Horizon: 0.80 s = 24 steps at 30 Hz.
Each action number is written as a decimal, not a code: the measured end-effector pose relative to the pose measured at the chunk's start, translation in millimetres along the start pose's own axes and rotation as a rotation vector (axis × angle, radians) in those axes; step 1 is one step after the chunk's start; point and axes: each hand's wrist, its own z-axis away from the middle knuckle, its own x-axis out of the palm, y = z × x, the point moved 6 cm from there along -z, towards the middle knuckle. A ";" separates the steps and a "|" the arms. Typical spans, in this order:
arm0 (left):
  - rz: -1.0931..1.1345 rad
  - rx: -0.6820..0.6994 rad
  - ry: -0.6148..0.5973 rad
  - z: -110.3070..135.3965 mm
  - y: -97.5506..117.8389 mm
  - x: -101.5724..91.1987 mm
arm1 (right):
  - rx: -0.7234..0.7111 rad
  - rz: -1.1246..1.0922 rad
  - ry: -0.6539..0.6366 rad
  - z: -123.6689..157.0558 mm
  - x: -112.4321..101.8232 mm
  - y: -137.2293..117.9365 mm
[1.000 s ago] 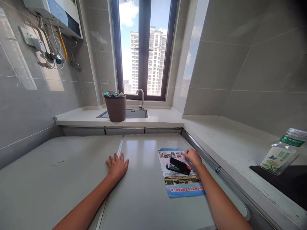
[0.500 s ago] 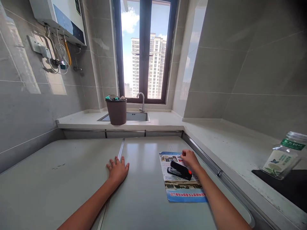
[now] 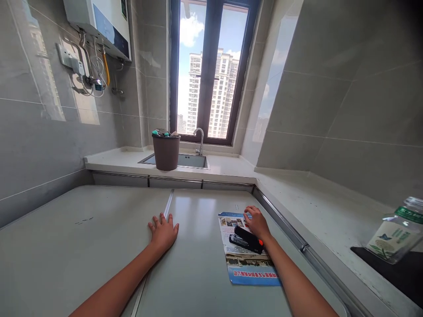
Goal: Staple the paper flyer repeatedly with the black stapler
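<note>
My left hand (image 3: 163, 233) lies flat on the pale tabletop (image 3: 198, 259), fingers spread, beside the seam between two panels. Over the upper right corner of a printed flyer (image 3: 238, 277), my right hand (image 3: 257, 222) has its fingers loosely bent and a little apart. Nothing shows in them, though their undersides are hidden. A black stapler (image 3: 246, 240) with a red spot at its rear end lies on the flyer, just below the right hand. The right wrist and forearm cover the flyer's right edge.
Two thin marks (image 3: 236, 207) show above the flyer, and several dark dashes (image 3: 84, 220) on the left panel. A brown bucket (image 3: 166, 153) with things in it stands by the sink (image 3: 193, 162). On the right counter (image 3: 297, 193), a clear bottle (image 3: 395, 231) rests on a black surface.
My right hand has shifted slightly left over the flyer, and its fingers have loosened from a tight curl. The left hand stays put. The camera view has turned and tilted a little.
</note>
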 end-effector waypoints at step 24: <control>0.015 0.010 -0.019 1.7 0.5 -2.9 | 0.045 0.145 -0.248 -10.2 50.3 -2.9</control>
